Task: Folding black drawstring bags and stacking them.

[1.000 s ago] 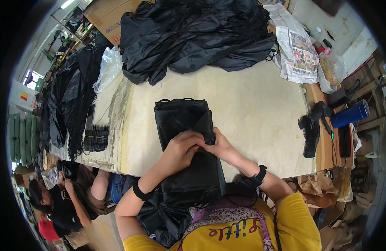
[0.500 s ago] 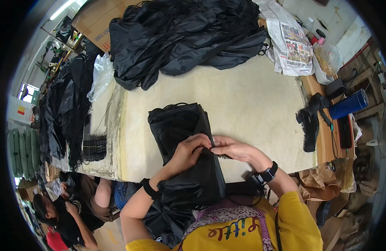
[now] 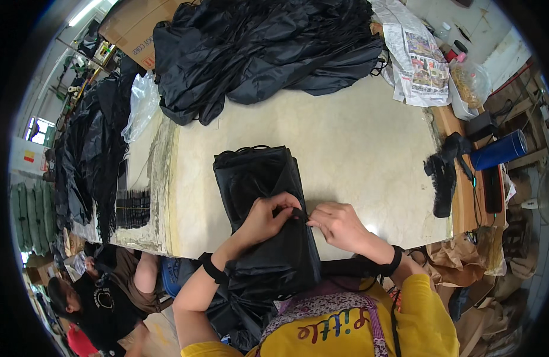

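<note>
A stack of folded thin black fabric (image 3: 253,169), with black cords along its far edge, lies in front of me and hangs over the table's near edge. My left hand (image 3: 267,219) rests on top of it, thumb and fingers pinching a fold of the fabric close to the stack's right edge. Just to the right, my right hand (image 3: 340,227) has its knuckles up and its fingertips pinched together beside that edge. Whatever lies between those right fingertips is too small to make out.
Black fabric is heaped (image 3: 262,53) across the table's far side, and more hangs (image 3: 93,154) at the left. Newspaper (image 3: 420,59), a blue bottle (image 3: 499,150) and a black strap (image 3: 442,178) lie along the right. A co-worker (image 3: 102,303) sits at the lower left.
My right hand has turned knuckles up, its fingers now curled in and slightly lower. My left hand stays on the fabric. The co-worker's raised arm has come down.
</note>
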Demonstrator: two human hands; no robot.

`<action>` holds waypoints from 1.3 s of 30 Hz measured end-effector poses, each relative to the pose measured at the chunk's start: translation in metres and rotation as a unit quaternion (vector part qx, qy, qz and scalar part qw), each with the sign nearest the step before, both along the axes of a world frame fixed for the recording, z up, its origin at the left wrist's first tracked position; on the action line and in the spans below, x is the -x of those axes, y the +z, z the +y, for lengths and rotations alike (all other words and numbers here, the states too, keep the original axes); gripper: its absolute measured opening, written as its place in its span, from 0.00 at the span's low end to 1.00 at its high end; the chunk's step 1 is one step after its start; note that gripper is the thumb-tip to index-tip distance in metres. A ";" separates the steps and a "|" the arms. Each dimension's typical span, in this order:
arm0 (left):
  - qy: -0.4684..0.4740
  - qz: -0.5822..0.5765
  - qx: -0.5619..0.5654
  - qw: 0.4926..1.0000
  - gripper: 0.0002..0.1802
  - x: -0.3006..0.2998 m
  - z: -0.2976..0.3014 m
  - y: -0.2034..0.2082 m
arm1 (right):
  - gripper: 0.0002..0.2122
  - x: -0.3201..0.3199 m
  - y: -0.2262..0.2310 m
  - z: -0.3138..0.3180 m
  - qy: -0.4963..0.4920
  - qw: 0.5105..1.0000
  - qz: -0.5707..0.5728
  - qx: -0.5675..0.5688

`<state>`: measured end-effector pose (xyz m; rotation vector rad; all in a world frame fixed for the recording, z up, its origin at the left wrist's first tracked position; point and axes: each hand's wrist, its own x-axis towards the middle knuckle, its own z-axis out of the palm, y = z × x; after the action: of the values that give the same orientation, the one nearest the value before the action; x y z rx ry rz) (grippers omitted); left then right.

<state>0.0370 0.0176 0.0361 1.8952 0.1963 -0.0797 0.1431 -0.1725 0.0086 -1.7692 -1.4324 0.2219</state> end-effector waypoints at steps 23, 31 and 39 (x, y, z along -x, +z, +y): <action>-0.080 -0.014 -0.093 0.992 0.12 0.005 -0.001 -0.008 | 0.03 0.006 0.011 0.021 -0.071 0.968 0.239 -0.011; -0.053 0.067 -0.062 0.994 0.12 0.000 -0.004 -0.018 | 0.02 0.004 0.005 0.016 -0.105 0.915 0.372 -0.115; -0.033 0.044 -0.039 0.998 0.13 0.000 -0.008 -0.011 | 0.06 0.018 -0.016 -0.003 -0.113 0.972 0.191 -0.082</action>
<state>0.0366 0.0096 0.0249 1.9786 0.1991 -0.2040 0.1251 -0.1754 -0.0071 -1.6308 -0.9416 0.2970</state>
